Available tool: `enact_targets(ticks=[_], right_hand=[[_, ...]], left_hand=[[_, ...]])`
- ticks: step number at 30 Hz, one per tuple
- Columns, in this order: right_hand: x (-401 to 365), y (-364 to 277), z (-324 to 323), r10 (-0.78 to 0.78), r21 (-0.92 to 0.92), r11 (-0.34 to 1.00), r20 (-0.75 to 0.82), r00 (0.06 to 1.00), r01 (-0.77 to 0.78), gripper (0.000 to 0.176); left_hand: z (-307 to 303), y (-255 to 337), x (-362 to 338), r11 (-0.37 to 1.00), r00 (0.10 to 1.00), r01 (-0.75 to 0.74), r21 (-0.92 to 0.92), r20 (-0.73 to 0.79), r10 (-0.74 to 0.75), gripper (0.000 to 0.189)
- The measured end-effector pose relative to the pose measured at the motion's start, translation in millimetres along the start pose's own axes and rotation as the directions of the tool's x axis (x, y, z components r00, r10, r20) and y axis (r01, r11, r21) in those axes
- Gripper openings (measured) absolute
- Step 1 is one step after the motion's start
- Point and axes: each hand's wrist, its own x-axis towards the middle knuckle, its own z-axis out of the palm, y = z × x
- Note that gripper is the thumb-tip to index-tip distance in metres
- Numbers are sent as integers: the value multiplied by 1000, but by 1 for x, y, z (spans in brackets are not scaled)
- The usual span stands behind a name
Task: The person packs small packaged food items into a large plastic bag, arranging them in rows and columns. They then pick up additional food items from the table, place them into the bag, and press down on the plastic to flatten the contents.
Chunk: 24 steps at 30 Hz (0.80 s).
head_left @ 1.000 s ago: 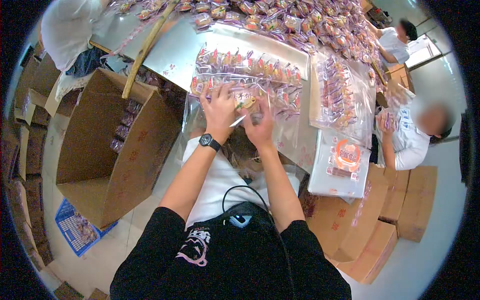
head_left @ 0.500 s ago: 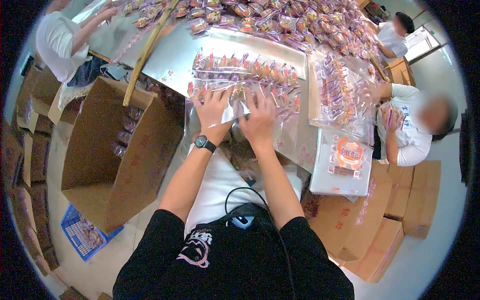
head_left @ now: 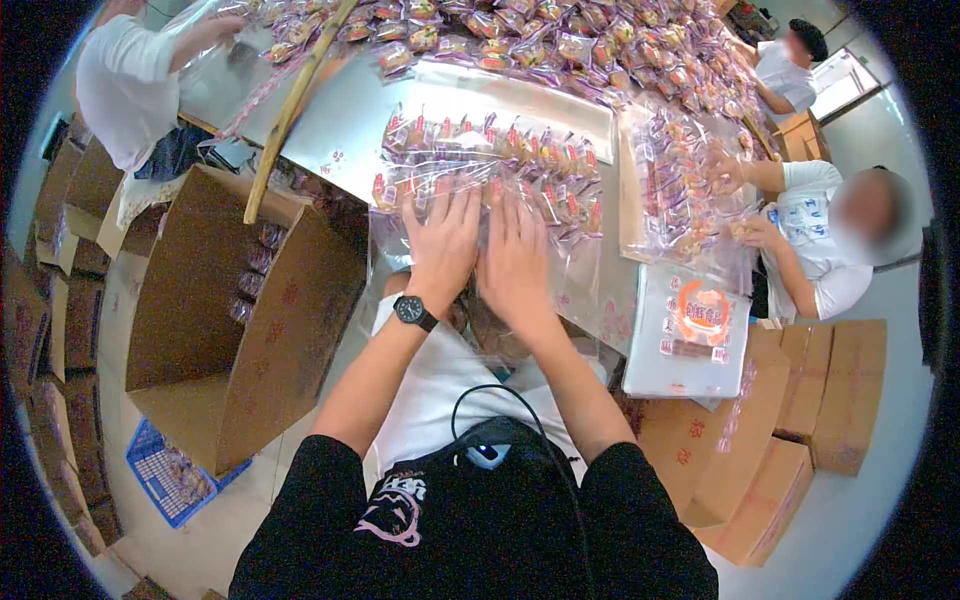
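Two rows of small purple-and-clear snack packets (head_left: 487, 142) lie side by side in a clear plastic bag (head_left: 578, 262) on the metal table before me. My left hand (head_left: 443, 245) rests on the bag over the nearer row, fingers stretched out and nearly parallel. Close beside it, my right hand (head_left: 514, 262) lies on the film too, its fingers extended. Neither hand grips a packet. The bag's near end falls toward my lap, partly hidden by my wrists.
A large heap of snack packets (head_left: 600, 45) covers the table's far side. A wooden stick (head_left: 290, 115) crosses the left edge above an open carton (head_left: 190, 300). Printed flat bags (head_left: 685, 365) are stacked at right. A co-worker (head_left: 815, 220) handles another filled bag (head_left: 640, 215).
My hands have drawn closer together, and their fingers are less spread on the bag. The right-hand co-worker's lower hand has moved from the chest to the other bag.
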Motion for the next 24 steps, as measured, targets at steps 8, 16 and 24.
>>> enact_targets(ticks=[8,16,24], right_hand=[[49,54,-128,-339,877,439,-39,940,195,17],[218,245,61,49,-43,998,147,988,-43,54],[252,256,124,-12,-287,958,37,999,22,46]], left_hand=[[8,6,0,996,997,57,-61,51,-54,61],[4,14,13,995,987,101,-1,124,-100,48],[9,12,8,996,983,80,50,160,-87,52]])
